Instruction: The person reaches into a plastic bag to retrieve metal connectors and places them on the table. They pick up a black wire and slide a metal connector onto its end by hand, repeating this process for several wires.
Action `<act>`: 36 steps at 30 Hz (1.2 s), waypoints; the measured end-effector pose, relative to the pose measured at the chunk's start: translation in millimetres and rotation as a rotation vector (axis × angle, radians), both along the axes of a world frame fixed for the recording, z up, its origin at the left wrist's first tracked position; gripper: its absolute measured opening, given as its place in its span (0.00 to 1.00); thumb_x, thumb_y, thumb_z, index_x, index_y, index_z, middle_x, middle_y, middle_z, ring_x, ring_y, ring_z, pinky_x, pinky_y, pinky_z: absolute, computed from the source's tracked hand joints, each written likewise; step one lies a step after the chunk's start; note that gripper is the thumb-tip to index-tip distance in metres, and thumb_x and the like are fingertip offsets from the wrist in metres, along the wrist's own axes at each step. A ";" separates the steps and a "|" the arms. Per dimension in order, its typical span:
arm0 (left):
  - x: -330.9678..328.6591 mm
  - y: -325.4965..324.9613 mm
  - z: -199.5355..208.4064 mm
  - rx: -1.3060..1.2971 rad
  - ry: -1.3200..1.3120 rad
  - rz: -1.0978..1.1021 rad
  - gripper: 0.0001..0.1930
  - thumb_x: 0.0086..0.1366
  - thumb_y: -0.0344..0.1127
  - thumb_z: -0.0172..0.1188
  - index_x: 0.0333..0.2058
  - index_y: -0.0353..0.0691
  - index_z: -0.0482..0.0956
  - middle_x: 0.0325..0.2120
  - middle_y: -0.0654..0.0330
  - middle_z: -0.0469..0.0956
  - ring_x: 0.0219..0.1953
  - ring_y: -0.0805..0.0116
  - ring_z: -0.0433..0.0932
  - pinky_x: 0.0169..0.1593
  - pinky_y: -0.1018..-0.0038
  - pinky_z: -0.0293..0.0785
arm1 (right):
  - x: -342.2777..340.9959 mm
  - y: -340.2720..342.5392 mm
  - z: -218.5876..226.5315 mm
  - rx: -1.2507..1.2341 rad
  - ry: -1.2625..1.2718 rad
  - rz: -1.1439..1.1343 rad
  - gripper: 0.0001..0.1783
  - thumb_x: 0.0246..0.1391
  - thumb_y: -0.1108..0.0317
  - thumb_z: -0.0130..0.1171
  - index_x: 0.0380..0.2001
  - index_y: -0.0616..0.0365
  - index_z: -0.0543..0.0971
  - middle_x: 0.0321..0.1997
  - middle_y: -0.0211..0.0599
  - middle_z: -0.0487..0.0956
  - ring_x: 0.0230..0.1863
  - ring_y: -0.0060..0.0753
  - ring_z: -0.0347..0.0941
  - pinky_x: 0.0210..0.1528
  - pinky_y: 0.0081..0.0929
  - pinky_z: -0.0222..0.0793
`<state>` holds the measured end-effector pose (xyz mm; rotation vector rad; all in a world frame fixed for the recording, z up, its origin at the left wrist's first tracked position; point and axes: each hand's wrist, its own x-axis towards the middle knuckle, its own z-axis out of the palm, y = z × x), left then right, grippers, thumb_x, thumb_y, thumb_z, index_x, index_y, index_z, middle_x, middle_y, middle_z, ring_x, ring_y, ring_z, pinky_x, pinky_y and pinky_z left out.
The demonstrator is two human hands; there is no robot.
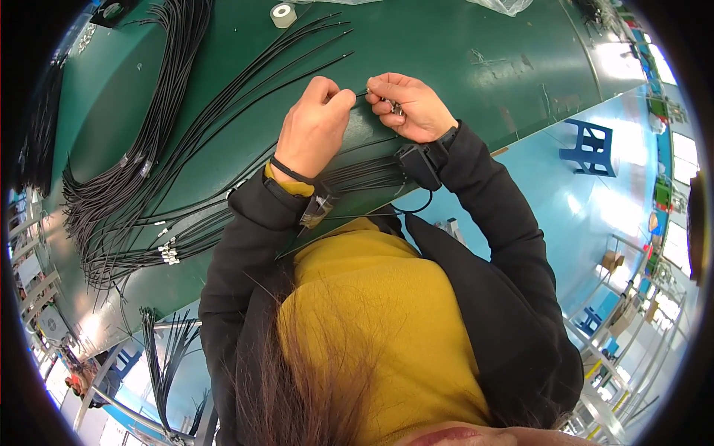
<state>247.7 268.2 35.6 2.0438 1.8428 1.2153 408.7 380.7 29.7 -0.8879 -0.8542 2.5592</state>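
Observation:
Over the green table, my two hands are close together with a short gap between the fingertips. My left hand [311,128] is closed, thumb against the curled fingers, on a thin black cable [361,94] whose end pokes out toward the right. Facing it, my right hand [410,106] pinches a tiny part at the cable's tip, too small to make out. Small shiny metal pieces [398,109] show in the curled fingers of that hand. Below the hands, a row of black cables [364,177] runs across the table near its front edge.
A thick looped bundle of black cables [167,82] covers the table's left side, with white tags [169,251] on some. At the far edge stands a white tape roll [282,15]. A black box [419,166] sits by my right wrist. A blue stool [587,148] stands right.

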 end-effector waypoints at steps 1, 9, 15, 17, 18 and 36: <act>0.9 0.0 -1.2 0.019 -0.028 -0.004 0.05 0.55 0.23 0.59 0.31 0.38 0.75 0.29 0.56 0.71 0.28 0.57 0.74 0.29 0.68 0.73 | -1.3 -4.3 3.0 0.000 0.001 0.001 0.07 0.58 0.68 0.58 0.33 0.60 0.73 0.29 0.30 0.74 0.25 0.14 0.63 0.18 0.10 0.55; 7.5 1.2 2.6 0.025 -0.264 0.052 0.05 0.55 0.25 0.58 0.32 0.39 0.75 0.31 0.55 0.71 0.30 0.54 0.75 0.30 0.65 0.74 | -12.8 -21.7 15.0 0.275 -0.146 -0.002 0.08 0.59 0.67 0.57 0.33 0.61 0.73 0.29 0.30 0.74 0.25 0.14 0.63 0.18 0.10 0.55; 6.1 3.1 -4.4 -0.048 -0.198 0.079 0.04 0.57 0.28 0.59 0.32 0.38 0.76 0.28 0.55 0.74 0.31 0.55 0.75 0.33 0.68 0.72 | -7.7 -22.2 10.3 0.336 -0.156 -0.020 0.07 0.60 0.66 0.56 0.33 0.59 0.73 0.28 0.28 0.73 0.24 0.12 0.62 0.17 0.09 0.52; 9.7 4.4 -4.1 -0.145 -0.127 0.098 0.03 0.58 0.29 0.57 0.31 0.38 0.74 0.28 0.54 0.74 0.32 0.53 0.75 0.32 0.66 0.72 | -8.3 -23.4 14.9 0.434 -0.279 -0.029 0.07 0.61 0.66 0.55 0.32 0.58 0.72 0.27 0.26 0.72 0.23 0.11 0.61 0.17 0.09 0.50; 7.8 2.5 -4.8 -0.168 -0.101 0.087 0.04 0.59 0.30 0.56 0.31 0.38 0.73 0.29 0.54 0.73 0.32 0.52 0.74 0.32 0.65 0.72 | -8.8 -23.9 12.8 0.426 -0.251 0.006 0.07 0.61 0.66 0.55 0.32 0.58 0.72 0.27 0.26 0.72 0.23 0.11 0.61 0.17 0.09 0.50; 14.6 -25.2 -4.8 0.175 0.348 0.262 0.07 0.49 0.28 0.59 0.27 0.40 0.71 0.22 0.61 0.68 0.25 0.63 0.72 0.26 0.70 0.68 | -21.8 -36.2 29.8 0.485 -0.290 -0.051 0.08 0.62 0.66 0.53 0.30 0.58 0.72 0.25 0.25 0.70 0.19 0.10 0.58 0.15 0.10 0.49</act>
